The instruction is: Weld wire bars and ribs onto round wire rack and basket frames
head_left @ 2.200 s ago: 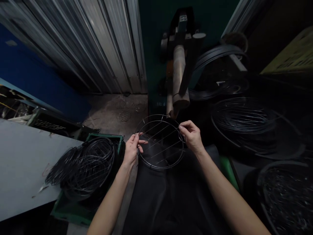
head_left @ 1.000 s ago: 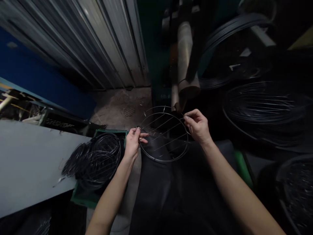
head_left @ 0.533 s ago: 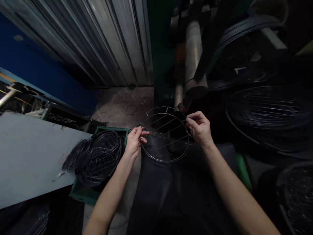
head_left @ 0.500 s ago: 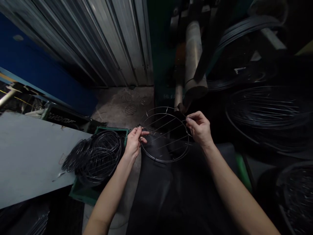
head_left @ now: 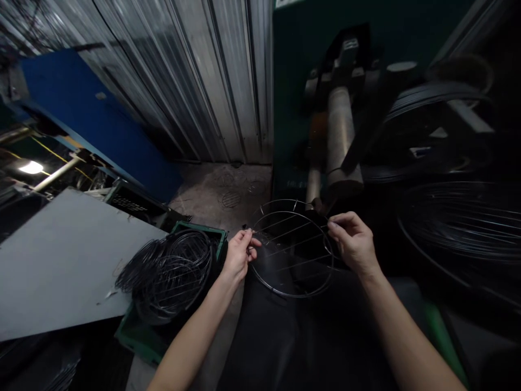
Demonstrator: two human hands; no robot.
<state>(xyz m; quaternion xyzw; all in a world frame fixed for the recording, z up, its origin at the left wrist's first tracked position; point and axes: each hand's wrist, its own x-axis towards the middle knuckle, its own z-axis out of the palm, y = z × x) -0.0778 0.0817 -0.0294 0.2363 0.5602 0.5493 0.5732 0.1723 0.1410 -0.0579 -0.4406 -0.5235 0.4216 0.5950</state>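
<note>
A round wire rack, made of two thin metal rings with parallel bars across, is held between my hands above a dark covering over my lap. My left hand pinches at its left edge between thumb and forefinger, the other fingers curled. My right hand pinches at the right edge, thumb against the bent forefinger. A thin wire end seems to show at the right fingertips; whether it belongs to the rack is unclear. The rack's far rim is by the lower metal tip of a machine; contact cannot be told.
To the left, a green crate bears a heap of black wire rings beside a grey board. A thick metal cylinder juts from the green machine ahead. More wire racks lie at right.
My head view has shifted up and left, so everything appears lower and further right. Both hands keep their pinch on the rack, which looks much the same.
</note>
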